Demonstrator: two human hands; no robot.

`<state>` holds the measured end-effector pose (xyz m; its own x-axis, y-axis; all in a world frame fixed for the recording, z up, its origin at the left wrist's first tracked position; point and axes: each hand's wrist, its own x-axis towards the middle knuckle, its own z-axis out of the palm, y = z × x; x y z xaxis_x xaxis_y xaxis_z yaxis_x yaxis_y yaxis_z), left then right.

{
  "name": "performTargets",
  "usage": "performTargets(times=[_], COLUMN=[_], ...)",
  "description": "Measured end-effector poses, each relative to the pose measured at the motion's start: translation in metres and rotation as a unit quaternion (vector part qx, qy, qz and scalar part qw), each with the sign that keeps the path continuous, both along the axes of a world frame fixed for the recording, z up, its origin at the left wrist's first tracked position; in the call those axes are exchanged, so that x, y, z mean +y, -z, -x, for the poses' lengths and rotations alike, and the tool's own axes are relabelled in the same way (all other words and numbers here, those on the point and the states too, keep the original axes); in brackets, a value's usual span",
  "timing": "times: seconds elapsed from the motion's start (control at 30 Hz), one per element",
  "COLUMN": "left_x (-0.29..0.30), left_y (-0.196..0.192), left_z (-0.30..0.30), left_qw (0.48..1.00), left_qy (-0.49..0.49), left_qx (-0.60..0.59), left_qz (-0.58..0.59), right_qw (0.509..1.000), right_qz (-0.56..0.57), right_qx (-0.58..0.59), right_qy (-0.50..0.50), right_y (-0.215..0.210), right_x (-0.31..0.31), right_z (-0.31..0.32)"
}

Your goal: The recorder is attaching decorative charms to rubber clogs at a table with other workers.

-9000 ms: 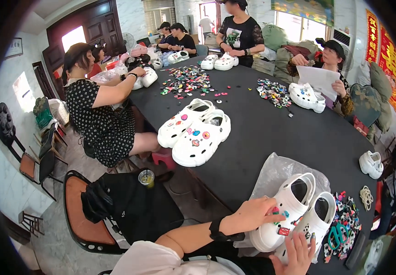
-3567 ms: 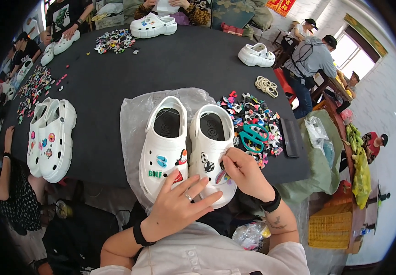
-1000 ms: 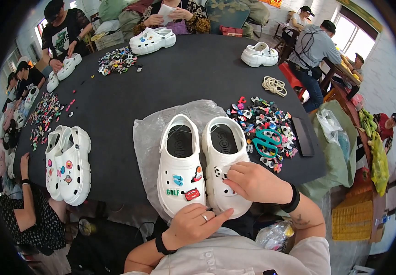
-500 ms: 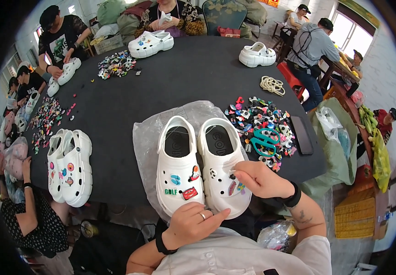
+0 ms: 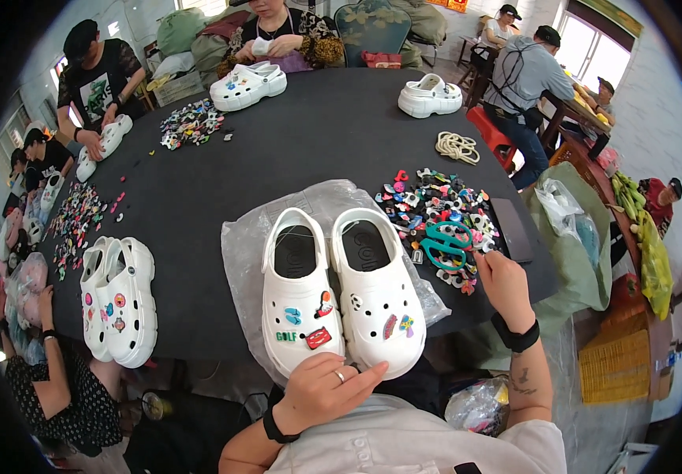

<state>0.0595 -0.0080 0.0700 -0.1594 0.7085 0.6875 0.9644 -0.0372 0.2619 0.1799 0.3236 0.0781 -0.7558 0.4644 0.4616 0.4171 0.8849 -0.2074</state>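
Below, my left hand (image 5: 321, 391) rests loosely curled on the toes of the white clogs (image 5: 341, 292) lying on plastic; my right hand (image 5: 503, 278) pinches into the charm pile (image 5: 435, 213) beside them on the tabletop (image 5: 293, 150).

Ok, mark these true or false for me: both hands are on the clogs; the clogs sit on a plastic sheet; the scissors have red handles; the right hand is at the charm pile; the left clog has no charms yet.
1. Both hands are on the clogs. False: only the left hand rests at their toe end.
2. The clogs sit on a plastic sheet. True.
3. The scissors have red handles. False: they are teal.
4. The right hand is at the charm pile. True: its fingers reach the pile's near edge.
5. The left clog has no charms yet. False: several are already on it.
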Motion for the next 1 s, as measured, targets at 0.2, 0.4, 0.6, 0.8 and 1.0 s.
performTargets(times=[0.2, 0.4, 0.6, 0.8, 1.0], left_x=[-0.034, -0.081, -0.090, -0.083, -0.081], left_y=[-0.004, 0.024, 0.051, 0.064, 0.071], left_z=[0.013, 0.041, 0.042, 0.044, 0.043], left_qw=[0.998, 0.956, 0.941, 0.943, 0.945], left_qy=[0.026, -0.254, -0.273, -0.280, -0.292], left_qx=[-0.016, -0.143, -0.196, -0.170, -0.147], left_qz=[-0.052, -0.027, 0.045, 0.053, 0.030], right_qw=[0.995, 0.995, 0.951, 0.909, 0.848], right_qz=[0.085, 0.078, 0.140, -0.089, 0.153], right_qx=[-0.035, -0.044, 0.009, -0.091, -0.265], right_qy=[-0.031, -0.049, -0.276, -0.397, -0.432], right_y=[0.027, 0.007, -0.056, -0.086, -0.089], right_x=[-0.002, -0.015, -0.065, -0.104, -0.121], right_z=[-0.014, -0.011, 0.032, 0.094, 0.132])
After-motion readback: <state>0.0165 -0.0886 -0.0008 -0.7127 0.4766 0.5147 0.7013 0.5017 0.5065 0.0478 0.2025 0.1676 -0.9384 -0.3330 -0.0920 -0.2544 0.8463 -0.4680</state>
